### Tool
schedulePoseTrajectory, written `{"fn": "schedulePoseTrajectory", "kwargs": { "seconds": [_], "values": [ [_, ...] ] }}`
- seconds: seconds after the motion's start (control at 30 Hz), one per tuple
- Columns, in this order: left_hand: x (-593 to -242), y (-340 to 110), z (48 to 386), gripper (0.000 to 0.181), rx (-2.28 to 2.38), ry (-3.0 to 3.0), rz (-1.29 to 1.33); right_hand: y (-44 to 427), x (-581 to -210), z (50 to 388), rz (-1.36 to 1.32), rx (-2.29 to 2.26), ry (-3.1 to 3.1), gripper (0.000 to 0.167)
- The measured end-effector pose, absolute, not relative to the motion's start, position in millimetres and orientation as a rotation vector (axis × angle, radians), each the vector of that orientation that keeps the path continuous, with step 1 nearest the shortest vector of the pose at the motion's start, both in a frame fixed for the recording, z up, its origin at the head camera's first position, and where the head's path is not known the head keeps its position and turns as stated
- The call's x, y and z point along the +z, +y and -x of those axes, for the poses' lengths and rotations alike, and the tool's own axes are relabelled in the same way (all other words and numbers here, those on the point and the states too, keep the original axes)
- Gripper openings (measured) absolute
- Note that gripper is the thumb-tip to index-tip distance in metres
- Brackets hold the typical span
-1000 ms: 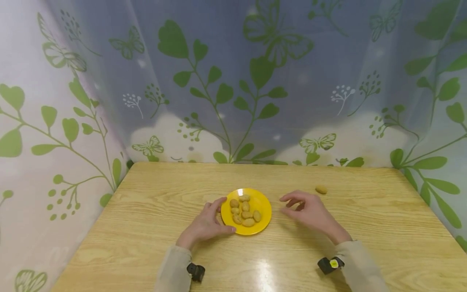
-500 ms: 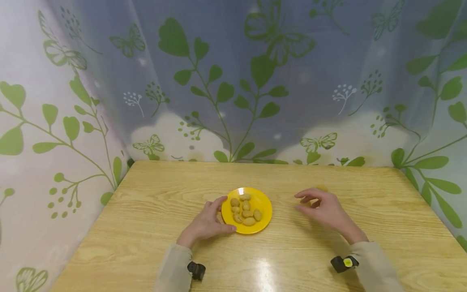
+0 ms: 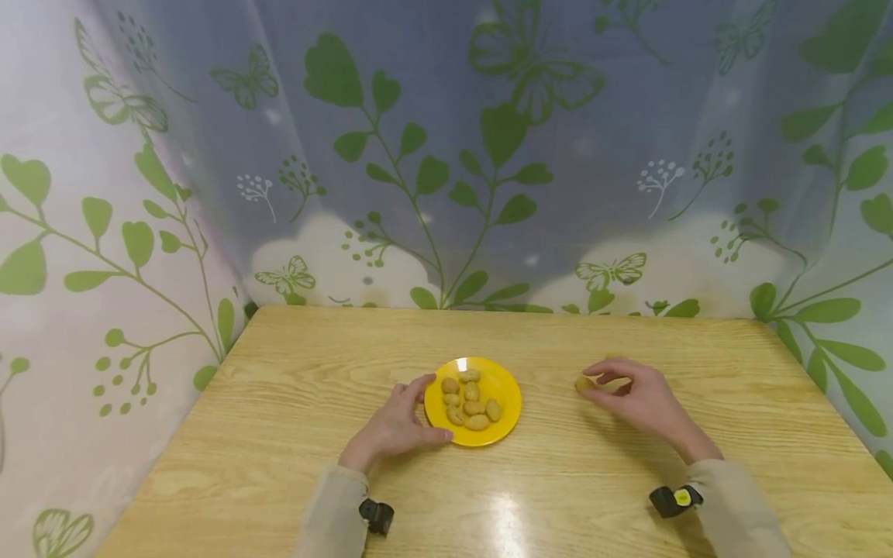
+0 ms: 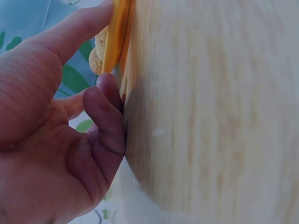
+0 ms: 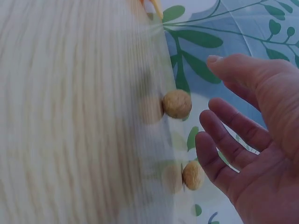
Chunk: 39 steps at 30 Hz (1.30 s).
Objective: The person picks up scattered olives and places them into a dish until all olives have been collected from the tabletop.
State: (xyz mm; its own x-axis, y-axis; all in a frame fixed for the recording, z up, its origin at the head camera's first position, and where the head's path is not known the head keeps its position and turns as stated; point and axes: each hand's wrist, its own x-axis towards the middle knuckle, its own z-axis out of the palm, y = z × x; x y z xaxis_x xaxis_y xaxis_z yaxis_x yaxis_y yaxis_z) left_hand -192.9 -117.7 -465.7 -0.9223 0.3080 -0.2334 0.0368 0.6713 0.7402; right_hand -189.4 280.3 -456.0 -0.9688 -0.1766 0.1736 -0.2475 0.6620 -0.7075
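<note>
A round yellow plate (image 3: pixel 511 415) bears several shelled-looking tan peanuts (image 3: pixel 477 422). My left hand (image 3: pixel 391 425) holds the plate's left side, thumb on the near rim and a fingertip farther up the edge. In the left wrist view the thumb touches the orange-looking rim (image 4: pixel 114 42), the other fingers lying low by the tabletop. To the right, my right hand (image 3: pixel 645 395) hovers with thumb and fingers parted. One peanut (image 3: pixel 583 384) shows at its fingertips; in the right wrist view this peanut (image 5: pixel 177 104) sits on the table, apart from the fingers. Another peanut (image 5: pixel 193 175) lies beyond, mostly hidden in the head view.
The wooden table (image 3: pixel 335 341) reaches back to a patterned curtain (image 3: pixel 418 155) with leaves and butterflies. Each wrist carries a small black camera, such as the right one (image 3: pixel 673 501). Bare wood lies between the plate and the right hand.
My right hand has moved right, away from the plate. A peanut has come into view at its fingertips, while the farther one is now mostly covered. The left hand stays at the plate.
</note>
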Motion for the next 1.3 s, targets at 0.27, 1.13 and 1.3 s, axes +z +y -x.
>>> {"fn": "schedulePoseTrajectory", "kwargs": {
  "seconds": [0.27, 1.13, 1.3],
  "values": [
    [-466, -118, 193, 0.100, 1.115, 2.546, -0.273, 289, -463, 196, -0.361, 1.208, -2.816, 0.030],
    [-464, -118, 192, 0.099, 1.123, 2.539, -0.277, 299, -468, 214, -0.440, 1.196, -2.977, 0.032],
    [-464, -118, 193, 0.099, 1.120, 2.544, -0.284, 298, -470, 215, -0.440, 1.178, -2.965, 0.028]
  ]
}}
